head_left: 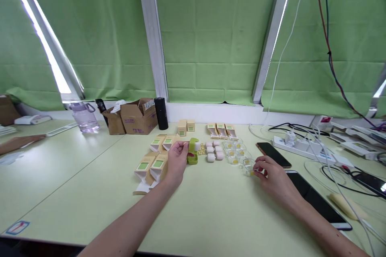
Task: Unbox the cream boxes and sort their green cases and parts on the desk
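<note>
Near the middle of the table, my left hand (pixel 178 156) is closed on a small green case (pixel 193 158) with its lid up; a whitish part shows at the lid. My right hand (pixel 268 170) pinches the edge of a small clear plastic box (pixel 249 164) that has something yellow in it. More clear boxes (pixel 232 153) with yellow bits stand just beyond it. Several small white-pink cases (pixel 211 157) sit in rows between my hands, beside small yellowish pieces (pixel 201 149). Left of my left hand lie opened cardboard boxes (pixel 144 166) with green labels.
Small cartons (pixel 182 126) and open boxes (pixel 221 130) stand farther back. Behind are a brown carton (pixel 138 116), black cylinder (pixel 161 113) and purple bottle (pixel 84 117). Phones (pixel 274 154), a tablet (pixel 316 200) and a power strip (pixel 310 150) with cables lie right. Another person's hand (pixel 22 143) is far left.
</note>
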`<state>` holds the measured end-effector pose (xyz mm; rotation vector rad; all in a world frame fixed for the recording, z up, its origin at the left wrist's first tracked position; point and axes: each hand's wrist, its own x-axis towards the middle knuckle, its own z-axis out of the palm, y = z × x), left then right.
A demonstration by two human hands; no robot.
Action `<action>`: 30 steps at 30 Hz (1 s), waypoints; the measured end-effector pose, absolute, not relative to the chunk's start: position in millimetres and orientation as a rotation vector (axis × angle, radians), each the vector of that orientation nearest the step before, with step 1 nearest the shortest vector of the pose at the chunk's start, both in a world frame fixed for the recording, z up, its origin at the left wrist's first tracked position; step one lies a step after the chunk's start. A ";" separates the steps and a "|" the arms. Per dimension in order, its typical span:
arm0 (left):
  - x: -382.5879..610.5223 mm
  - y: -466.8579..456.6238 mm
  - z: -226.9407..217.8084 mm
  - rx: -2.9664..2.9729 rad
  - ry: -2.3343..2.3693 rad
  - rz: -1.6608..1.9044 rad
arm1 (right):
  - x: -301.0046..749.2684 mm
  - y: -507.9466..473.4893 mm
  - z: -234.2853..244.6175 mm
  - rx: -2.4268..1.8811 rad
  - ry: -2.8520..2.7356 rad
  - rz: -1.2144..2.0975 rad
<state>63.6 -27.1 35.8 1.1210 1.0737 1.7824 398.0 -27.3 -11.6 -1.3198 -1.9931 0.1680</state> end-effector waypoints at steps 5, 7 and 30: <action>63.6 -27.8 35.7 1.116 1.072 1.780 | 398.6 -24.5 -14.6 -1.360 -1.993 0.168; 63.8 -28.2 35.6 1.112 1.076 1.778 | 398.1 -24.2 -13.3 -1.393 -2.007 0.172; 65.8 -27.9 29.0 0.931 0.888 1.617 | 325.6 -24.2 44.8 -0.852 -2.042 -0.215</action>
